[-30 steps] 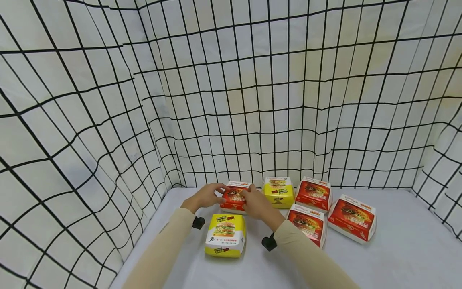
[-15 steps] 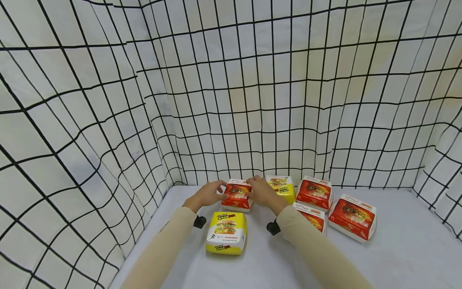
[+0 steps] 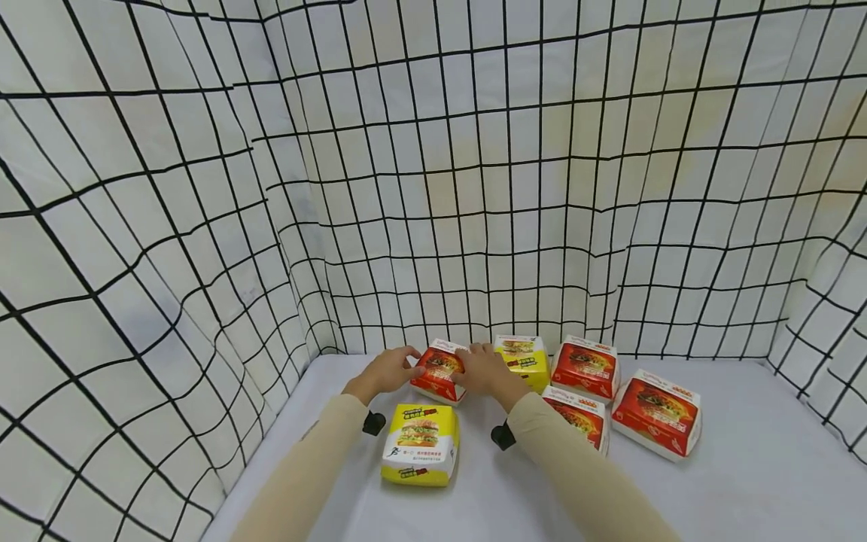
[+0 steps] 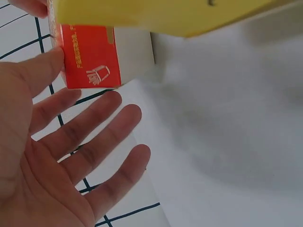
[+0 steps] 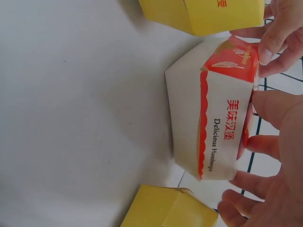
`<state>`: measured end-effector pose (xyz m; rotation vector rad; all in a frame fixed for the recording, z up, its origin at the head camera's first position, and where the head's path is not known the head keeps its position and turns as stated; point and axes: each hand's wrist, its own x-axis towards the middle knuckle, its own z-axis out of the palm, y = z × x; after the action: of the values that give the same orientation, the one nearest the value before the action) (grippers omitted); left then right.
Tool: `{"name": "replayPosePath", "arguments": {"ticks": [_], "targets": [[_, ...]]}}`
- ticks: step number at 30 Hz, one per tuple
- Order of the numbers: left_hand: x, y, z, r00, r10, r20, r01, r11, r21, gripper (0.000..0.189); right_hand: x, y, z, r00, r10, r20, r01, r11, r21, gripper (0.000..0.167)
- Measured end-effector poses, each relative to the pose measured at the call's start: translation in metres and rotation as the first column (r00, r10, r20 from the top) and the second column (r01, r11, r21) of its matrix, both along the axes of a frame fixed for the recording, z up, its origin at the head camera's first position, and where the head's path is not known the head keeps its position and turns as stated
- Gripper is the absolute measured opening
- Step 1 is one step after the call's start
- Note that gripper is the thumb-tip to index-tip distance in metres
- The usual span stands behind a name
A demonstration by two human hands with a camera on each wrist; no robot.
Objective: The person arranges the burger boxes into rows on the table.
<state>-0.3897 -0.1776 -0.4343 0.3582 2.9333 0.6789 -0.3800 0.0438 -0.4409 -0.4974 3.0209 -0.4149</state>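
Observation:
A red and white hamburger box (image 3: 439, 374) sits at the back left of the white table, turned at an angle. My left hand (image 3: 384, 374) holds its left corner; in the left wrist view the thumb (image 4: 49, 66) lies against the red side and the other fingers are spread. On the opposite side my right hand (image 3: 486, 370) holds the box, its thumb (image 5: 272, 106) at the top edge in the right wrist view. The far fingertips are partly hidden. Just in front of this box lies a yellow and white hamburger box (image 3: 420, 446).
Another yellow box (image 3: 523, 361) stands right of my right hand. Three more red boxes are grouped to the right: one at the back (image 3: 585, 367), one partly behind my right sleeve (image 3: 579, 418), one farthest right (image 3: 657, 414). Black-gridded white netting (image 3: 440, 226) borders the table.
Between my hands the red box has turned in place, first one way and then back to an angle. Both hands stay on it, and the right hand has shifted slightly. The other boxes stay put.

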Motion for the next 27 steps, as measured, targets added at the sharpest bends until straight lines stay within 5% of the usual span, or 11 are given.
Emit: {"name": "replayPosePath", "arguments": {"ticks": [14, 27], "targets": [[-0.008, 0.000, -0.004, 0.995, 0.096, 0.007, -0.096, 0.995, -0.001, 0.034, 0.020, -0.004, 0.002, 1.000, -0.019, 0.008, 0.019, 1.000, 0.022, 0.058], [-0.004, 0.000, -0.001, 0.999, 0.030, -0.015, -0.029, 0.998, 0.051, 0.050, 0.025, 0.006, 0.007, 1.000, 0.013, -0.019, -0.012, 0.998, 0.055, 0.059]]}}
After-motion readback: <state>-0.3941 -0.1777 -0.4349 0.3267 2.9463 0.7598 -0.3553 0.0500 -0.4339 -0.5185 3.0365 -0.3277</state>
